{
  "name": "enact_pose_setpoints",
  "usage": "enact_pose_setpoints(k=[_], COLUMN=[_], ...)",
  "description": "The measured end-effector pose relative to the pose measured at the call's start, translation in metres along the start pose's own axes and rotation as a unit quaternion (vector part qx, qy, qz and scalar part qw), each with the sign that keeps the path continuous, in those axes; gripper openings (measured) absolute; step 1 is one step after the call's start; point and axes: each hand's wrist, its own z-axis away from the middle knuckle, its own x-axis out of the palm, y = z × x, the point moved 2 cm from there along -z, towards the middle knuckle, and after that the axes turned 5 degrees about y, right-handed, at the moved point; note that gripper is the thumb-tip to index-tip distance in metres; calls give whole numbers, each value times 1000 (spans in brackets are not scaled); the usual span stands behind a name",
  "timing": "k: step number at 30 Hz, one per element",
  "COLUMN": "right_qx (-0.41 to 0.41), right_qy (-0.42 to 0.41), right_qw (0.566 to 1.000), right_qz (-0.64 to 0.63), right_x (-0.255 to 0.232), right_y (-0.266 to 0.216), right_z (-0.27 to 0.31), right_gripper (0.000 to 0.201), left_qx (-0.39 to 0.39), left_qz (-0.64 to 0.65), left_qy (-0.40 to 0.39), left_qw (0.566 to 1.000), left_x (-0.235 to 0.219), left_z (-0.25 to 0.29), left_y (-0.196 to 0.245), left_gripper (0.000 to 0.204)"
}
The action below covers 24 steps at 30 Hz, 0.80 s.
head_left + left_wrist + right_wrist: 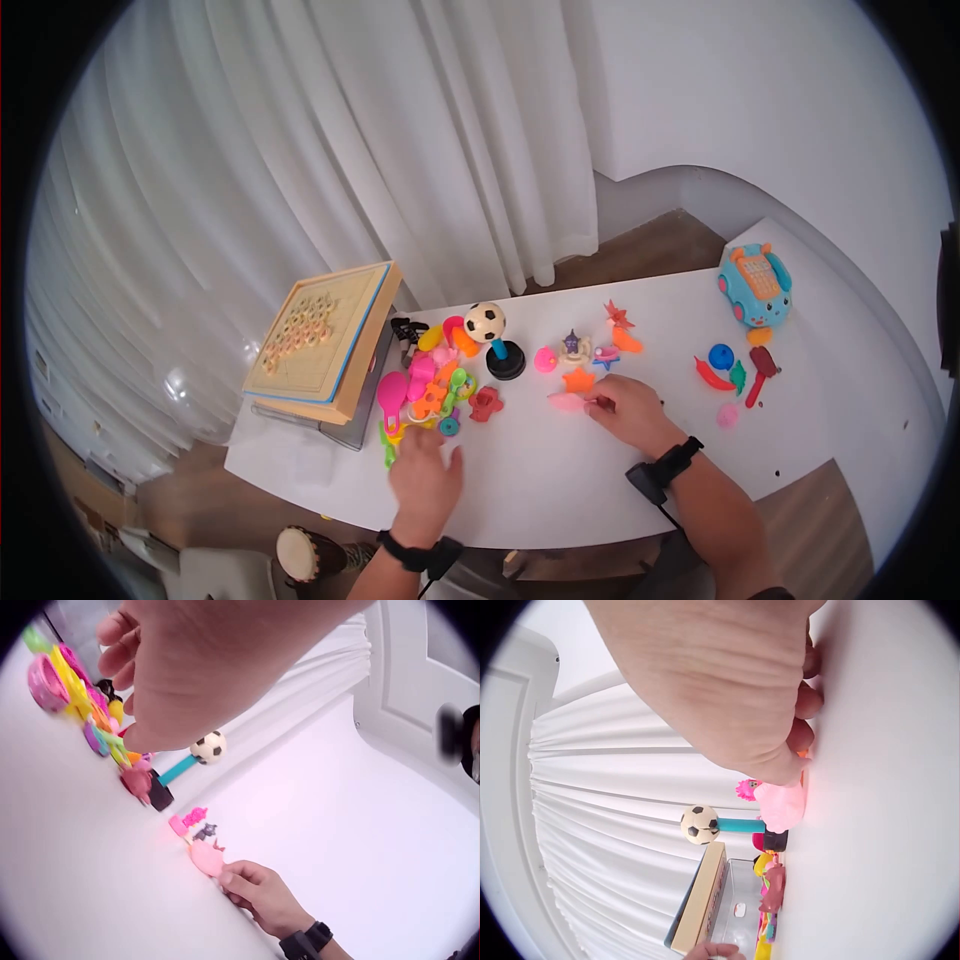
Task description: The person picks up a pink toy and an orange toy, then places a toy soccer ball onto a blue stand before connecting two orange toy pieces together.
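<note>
Pink toy (567,403), its end pinched by the fingers of the right hand (632,412), is just beside an orange toy (578,379) at the counter (520,470); that edge grip could slip, or a sideways sweep could bump the orange toy. The left hand's (425,485) thumb and fingers are apart.

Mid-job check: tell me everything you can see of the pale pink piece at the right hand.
The pale pink piece shows a rounded outline in the left wrist view and looks like plastic. The right hand pinches one end, hiding it; the free end points toward the person's left. It lies over or on the white table, just nearer the person than a spiky orange piece. Whether it touches the table, I cannot tell.
</note>
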Motion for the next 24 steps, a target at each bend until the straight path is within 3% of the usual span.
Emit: enact_pose_setpoints(k=[4, 5, 9, 12, 15, 17, 21, 24], right_qx=[-10, -8, 0, 2, 3, -1, 14, 30], right_qy=[-2, -3, -4, -1, -10, -3, 19, 22], right_qw=[1000, 1000, 1000, 1000, 1000, 1000, 999, 998], right_qz=[16, 14, 13, 2, 8, 1, -33, -52], right_x=[1, 1, 3, 1, 2, 4, 1, -2], right_y=[4, 4, 6, 5, 4, 5, 4, 1], right_z=[0, 1, 2, 3, 3, 2, 4, 2], right_gripper=[14, 12, 11, 12, 14, 14, 16, 16], left_qx=[-46, -51, -80, -42, -44, 63, 146, 150], left_qz=[-54, -68, -67, -59, -2, 72, 124, 93], left_qy=[-21, -56, -82, -61, -121, -129, -127, -137], left_qw=[997, 995, 991, 996, 992, 987, 973, 975], left_x=[-8, -8, -1, -2, -7, 0, 34, 59], left_z=[22, 24, 32, 39, 49, 45, 16, -7], left_y=[-36, -40, -46, -25, 26, 59, 100, 115], left_gripper=[40, 48, 48, 44, 41, 43, 52, 55])
